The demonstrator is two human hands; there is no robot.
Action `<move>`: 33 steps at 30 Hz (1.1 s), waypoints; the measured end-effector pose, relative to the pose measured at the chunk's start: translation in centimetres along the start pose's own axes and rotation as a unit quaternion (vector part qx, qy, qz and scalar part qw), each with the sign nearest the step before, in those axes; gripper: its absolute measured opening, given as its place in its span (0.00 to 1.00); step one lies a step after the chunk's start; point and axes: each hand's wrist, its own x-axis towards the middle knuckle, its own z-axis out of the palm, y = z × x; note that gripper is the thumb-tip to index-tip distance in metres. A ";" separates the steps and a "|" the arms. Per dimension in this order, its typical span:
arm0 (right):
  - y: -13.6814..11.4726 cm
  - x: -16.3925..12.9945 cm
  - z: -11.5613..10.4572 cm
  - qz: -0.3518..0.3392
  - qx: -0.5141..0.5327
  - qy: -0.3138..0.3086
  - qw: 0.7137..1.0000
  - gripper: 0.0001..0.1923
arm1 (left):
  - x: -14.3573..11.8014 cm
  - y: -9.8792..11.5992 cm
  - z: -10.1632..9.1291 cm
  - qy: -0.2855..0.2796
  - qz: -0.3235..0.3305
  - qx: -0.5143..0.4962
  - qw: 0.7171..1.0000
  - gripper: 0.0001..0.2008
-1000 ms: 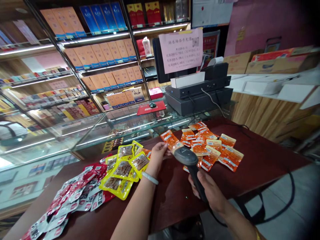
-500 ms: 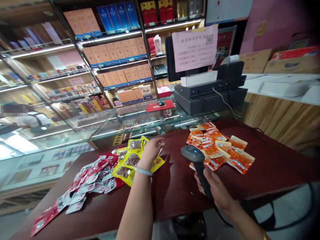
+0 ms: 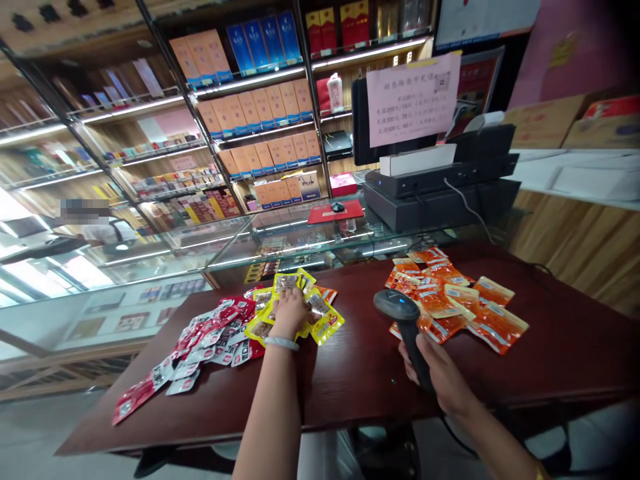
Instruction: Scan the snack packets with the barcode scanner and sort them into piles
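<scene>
My left hand (image 3: 290, 312), with a pale bangle (image 3: 281, 343) at the wrist, rests on a heap of yellow snack packets (image 3: 327, 327). Its fingers are spread over the packets, and part of the heap is hidden beneath it. In my right hand (image 3: 443, 370) is a black handheld barcode scanner (image 3: 397, 305), gripped by its handle with a blue light on top. Orange snack packets (image 3: 500, 323) lie just beyond the scanner's head. Red and silver snack packets (image 3: 200, 347) are piled to the left of the yellow ones.
The packets lie on a dark red-brown table (image 3: 360, 373). Behind it are a glass counter (image 3: 280, 240), a red mouse pad (image 3: 325, 212), and a cash register (image 3: 440, 200) with a pink notice (image 3: 414, 100). A person (image 3: 107, 230) is at the far left near the shelves.
My left hand has come down onto the yellow packets, its fingers now spreading over them. The right hand still grips the scanner. The whole view has shifted slightly.
</scene>
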 end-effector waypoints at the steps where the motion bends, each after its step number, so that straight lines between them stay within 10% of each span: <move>1: 0.0 0.0 0.0 -0.001 -0.001 -0.002 1.000 0.20 | 0.0 0.0 0.0 0.003 0.002 -0.005 1.000 0.34; 9: -0.3 -0.1 0.3 -0.006 -0.017 -0.011 1.000 0.21 | 0.0 0.5 -0.7 0.066 0.028 -0.078 0.994 0.24; 16: 0.0 0.0 0.1 -0.015 -0.020 -0.017 1.000 0.20 | 1.5 -3.5 -4.0 0.048 -0.016 -0.016 0.999 0.22; 22: 0.1 0.0 0.0 -0.006 -0.021 -0.008 1.000 0.20 | 2.2 -1.1 -4.4 0.204 0.044 0.064 0.976 0.26; 26: 0.0 -0.1 0.0 -0.004 -0.020 -0.008 1.000 0.20 | 3.6 3.0 -2.0 0.078 0.197 0.080 0.974 0.20; 33: -0.1 0.1 0.2 0.001 -0.011 0.000 1.000 0.21 | 6.8 4.8 -1.4 -0.077 0.237 0.174 0.953 0.28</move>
